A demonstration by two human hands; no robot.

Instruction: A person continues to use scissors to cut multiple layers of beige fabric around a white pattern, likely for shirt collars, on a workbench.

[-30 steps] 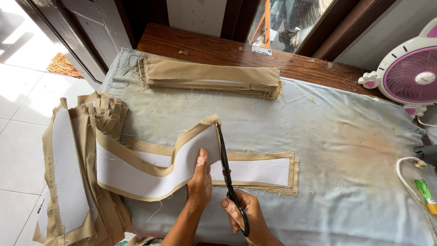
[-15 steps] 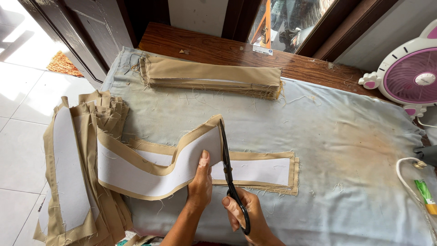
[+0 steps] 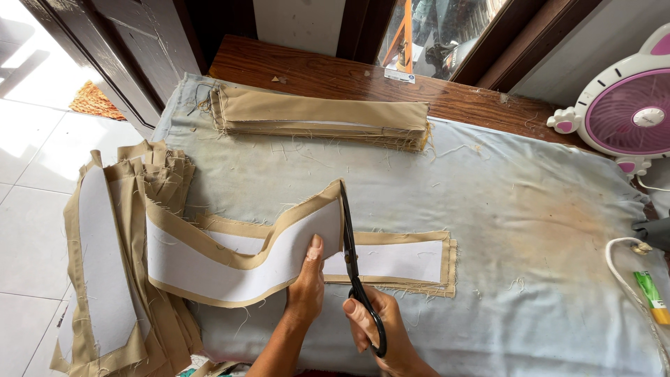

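Two hands work at the near edge of the bench: the left hand presses and grips a curved tan fabric strip with white interfacing, while the right hand is closed through the handles of black scissors. Compared with a second ago, the blades reach further up to the strip's far edge, so this cut looks nearly through. Beyond lie a folded tan stack and a pink fan.
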